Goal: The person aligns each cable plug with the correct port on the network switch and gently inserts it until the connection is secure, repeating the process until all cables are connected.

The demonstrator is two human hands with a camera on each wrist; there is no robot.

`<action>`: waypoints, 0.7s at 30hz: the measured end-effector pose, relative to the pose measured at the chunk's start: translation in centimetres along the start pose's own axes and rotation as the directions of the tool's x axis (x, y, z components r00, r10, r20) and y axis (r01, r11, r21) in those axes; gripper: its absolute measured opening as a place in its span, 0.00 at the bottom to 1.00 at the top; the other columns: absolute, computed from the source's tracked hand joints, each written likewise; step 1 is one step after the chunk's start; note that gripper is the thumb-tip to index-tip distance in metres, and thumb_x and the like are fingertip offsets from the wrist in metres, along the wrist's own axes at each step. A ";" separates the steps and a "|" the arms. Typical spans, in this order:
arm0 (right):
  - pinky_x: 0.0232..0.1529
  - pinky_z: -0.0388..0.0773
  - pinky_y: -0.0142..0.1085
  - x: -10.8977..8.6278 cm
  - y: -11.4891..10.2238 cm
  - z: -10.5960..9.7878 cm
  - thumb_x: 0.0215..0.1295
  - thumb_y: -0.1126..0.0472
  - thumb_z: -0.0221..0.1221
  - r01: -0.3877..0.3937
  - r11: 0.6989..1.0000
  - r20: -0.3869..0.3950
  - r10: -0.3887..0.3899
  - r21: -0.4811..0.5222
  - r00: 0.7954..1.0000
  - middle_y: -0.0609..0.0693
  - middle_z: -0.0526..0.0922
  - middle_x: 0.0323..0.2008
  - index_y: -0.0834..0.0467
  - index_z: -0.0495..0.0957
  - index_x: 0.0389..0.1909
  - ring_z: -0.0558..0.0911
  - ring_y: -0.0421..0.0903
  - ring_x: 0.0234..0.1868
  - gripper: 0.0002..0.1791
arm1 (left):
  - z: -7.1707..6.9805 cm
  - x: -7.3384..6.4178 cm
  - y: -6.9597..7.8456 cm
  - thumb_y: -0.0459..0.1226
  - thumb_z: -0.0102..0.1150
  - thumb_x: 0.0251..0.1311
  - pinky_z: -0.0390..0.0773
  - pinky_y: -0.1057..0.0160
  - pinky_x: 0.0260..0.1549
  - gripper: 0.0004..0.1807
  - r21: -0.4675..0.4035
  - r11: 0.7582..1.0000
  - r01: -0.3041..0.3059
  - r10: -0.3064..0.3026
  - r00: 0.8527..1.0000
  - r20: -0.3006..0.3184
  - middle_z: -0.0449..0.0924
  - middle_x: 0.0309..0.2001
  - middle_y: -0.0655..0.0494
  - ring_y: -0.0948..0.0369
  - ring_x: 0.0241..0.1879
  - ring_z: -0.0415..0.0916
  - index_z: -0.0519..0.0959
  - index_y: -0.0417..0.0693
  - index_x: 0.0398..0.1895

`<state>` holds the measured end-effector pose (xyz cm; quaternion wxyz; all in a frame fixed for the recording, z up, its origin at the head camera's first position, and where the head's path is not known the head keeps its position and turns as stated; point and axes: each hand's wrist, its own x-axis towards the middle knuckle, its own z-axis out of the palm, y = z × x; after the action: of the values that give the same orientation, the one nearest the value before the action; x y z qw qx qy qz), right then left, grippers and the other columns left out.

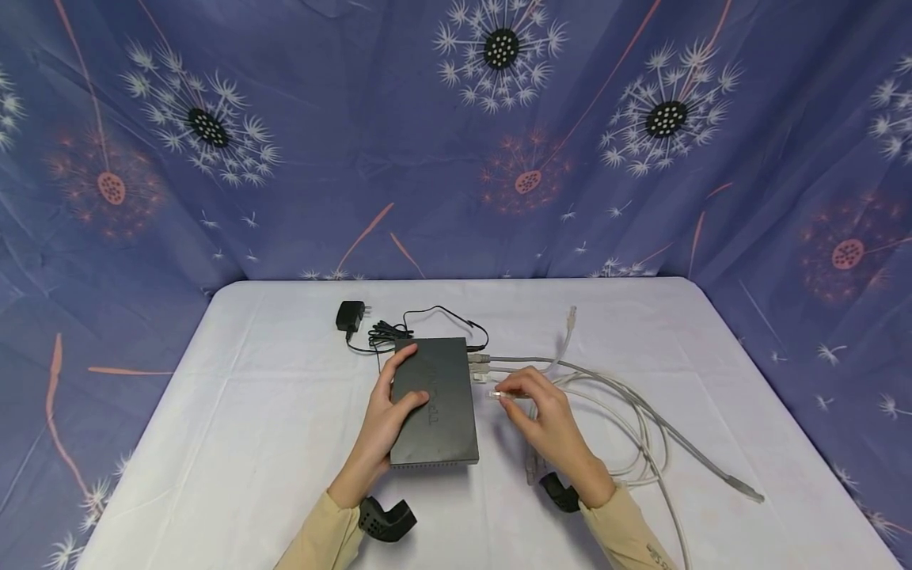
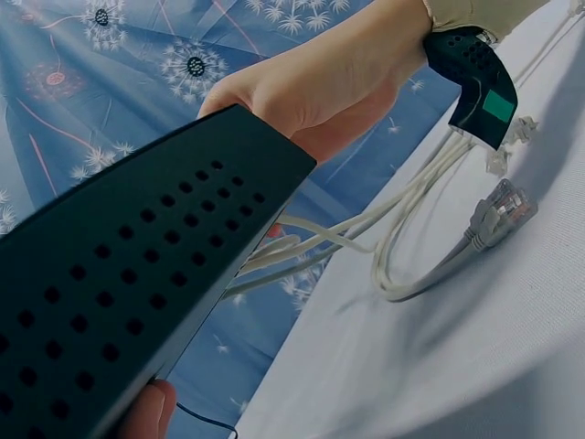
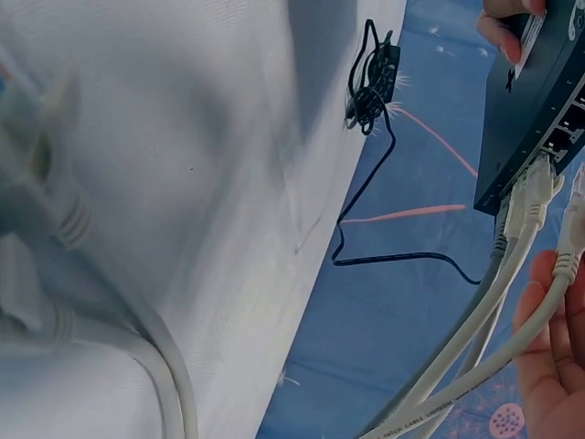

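My left hand [image 1: 381, 427] grips a black network switch [image 1: 445, 419] by its left side, thumb on the top face. In the left wrist view the vented side of the switch [image 2: 137, 247] fills the near part. My right hand [image 1: 552, 423] pinches the clear-tipped plug [image 1: 495, 394] of a pale network cable, just right of the port side. The right wrist view shows this plug [image 3: 571, 224] beside the ports, apart from an open socket [image 3: 559, 139]. Other network plugs [image 3: 537, 187], grey and white, sit in neighbouring ports toward the far end.
A black power adapter [image 1: 350, 316] with a bundled cord [image 1: 388, 332] lies behind the switch. Coiled pale cables [image 1: 644, 443] spread over the white table [image 1: 235, 443] at right, with a grey cable end [image 1: 744, 487] farther out. Another loose plug [image 1: 571, 317] lies at the back.
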<state>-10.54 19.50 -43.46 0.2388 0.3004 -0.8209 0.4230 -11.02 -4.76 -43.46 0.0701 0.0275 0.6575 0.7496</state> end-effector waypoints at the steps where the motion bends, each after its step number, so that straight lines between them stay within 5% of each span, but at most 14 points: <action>1: 0.40 0.74 0.29 0.0 0.0 0.0 0.51 0.78 0.65 -0.007 1.000 0.007 0.007 0.003 1.000 0.49 0.78 0.38 0.59 0.81 0.38 0.79 0.45 0.37 0.16 | 0.0 0.0 0.0 0.31 0.56 0.58 0.66 0.51 0.48 0.36 0.003 1.000 0.002 -0.002 1.000 -0.001 0.50 0.71 0.56 0.50 0.64 0.55 0.64 0.66 0.69; 21: 0.40 0.75 0.29 1.0 -0.9 0.4 0.53 0.76 0.64 0.005 1.000 0.006 -0.005 0.016 1.000 0.48 0.79 0.37 0.60 0.82 0.39 0.78 0.45 0.38 0.13 | 0.4 -0.2 0.1 0.31 0.56 0.57 0.63 0.47 0.49 0.36 0.014 1.000 -0.014 0.014 1.000 0.026 0.51 0.71 0.53 0.49 0.65 0.54 0.63 0.66 0.69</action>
<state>-10.63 18.50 -42.51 0.2348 0.3057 -0.8175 0.4280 -10.75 -4.44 -43.25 0.0731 0.0422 0.6616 0.7451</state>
